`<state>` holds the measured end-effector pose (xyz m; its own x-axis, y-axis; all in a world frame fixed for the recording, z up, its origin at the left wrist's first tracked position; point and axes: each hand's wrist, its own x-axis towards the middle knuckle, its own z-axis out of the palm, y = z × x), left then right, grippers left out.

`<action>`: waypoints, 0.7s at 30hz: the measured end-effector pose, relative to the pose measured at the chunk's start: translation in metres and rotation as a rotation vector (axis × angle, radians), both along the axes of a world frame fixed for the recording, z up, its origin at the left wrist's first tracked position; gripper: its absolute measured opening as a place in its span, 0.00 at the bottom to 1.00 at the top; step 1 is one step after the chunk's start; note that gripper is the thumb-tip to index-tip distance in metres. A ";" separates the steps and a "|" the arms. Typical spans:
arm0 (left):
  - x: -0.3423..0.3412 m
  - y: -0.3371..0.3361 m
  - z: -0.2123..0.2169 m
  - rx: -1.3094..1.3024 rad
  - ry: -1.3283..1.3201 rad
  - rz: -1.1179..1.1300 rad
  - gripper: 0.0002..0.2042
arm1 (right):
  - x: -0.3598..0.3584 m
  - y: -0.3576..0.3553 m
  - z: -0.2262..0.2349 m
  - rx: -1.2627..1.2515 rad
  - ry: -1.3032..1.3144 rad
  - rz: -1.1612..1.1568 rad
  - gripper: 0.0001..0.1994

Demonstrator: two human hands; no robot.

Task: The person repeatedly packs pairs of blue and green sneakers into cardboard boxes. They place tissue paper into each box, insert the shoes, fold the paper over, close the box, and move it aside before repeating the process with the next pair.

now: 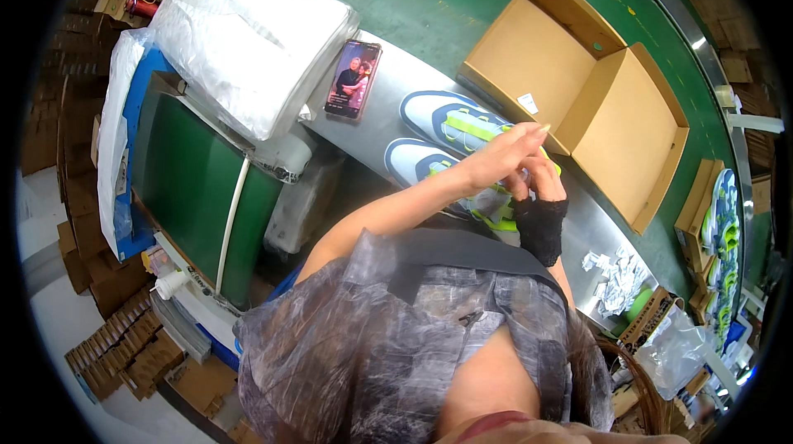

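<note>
1. The left hand (504, 155) and right hand (541, 175) meet over 2 blue-and-green shoes (450, 126) on the metal tabletop (388, 80).
2. Fingers are curled together; what they pinch I cannot tell.
3. An open cardboard box (578, 89) lies just beside them.

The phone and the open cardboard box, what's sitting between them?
In the head view, between the phone and the open cardboard box lie the toe ends of two blue-and-white shoes on the bare metal table.

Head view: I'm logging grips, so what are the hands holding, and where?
Both hands, left hand and right hand, meet over the nearer sneaker at its lace area; the exact grip is hidden.
</note>
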<state>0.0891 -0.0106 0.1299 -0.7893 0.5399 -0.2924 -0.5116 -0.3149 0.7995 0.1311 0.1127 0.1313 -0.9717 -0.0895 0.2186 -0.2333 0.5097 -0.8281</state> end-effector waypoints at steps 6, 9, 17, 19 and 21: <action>-0.005 -0.105 -0.023 -0.195 0.180 0.245 0.16 | -0.043 0.007 0.007 0.231 0.101 -0.096 0.05; -0.030 -0.203 -0.043 -0.729 0.330 0.523 0.13 | -0.082 0.005 0.003 0.129 -0.216 -0.193 0.09; -0.058 -0.393 -0.094 -1.971 0.495 0.551 0.23 | -0.127 0.012 -0.092 0.365 -0.296 -0.134 0.13; -0.060 -0.409 -0.094 -1.897 0.527 0.505 0.21 | -0.127 0.004 -0.081 0.419 -0.291 -0.104 0.14; -0.064 -0.419 -0.106 -1.852 0.630 0.506 0.14 | -0.126 0.000 -0.079 0.442 -0.269 -0.090 0.15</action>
<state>0.0250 -0.4299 0.0242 -0.9372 -0.2875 0.1973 -0.2324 0.9369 0.2610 0.0047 0.1127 0.0520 -0.9964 -0.0304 -0.0793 0.0187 0.8320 -0.5545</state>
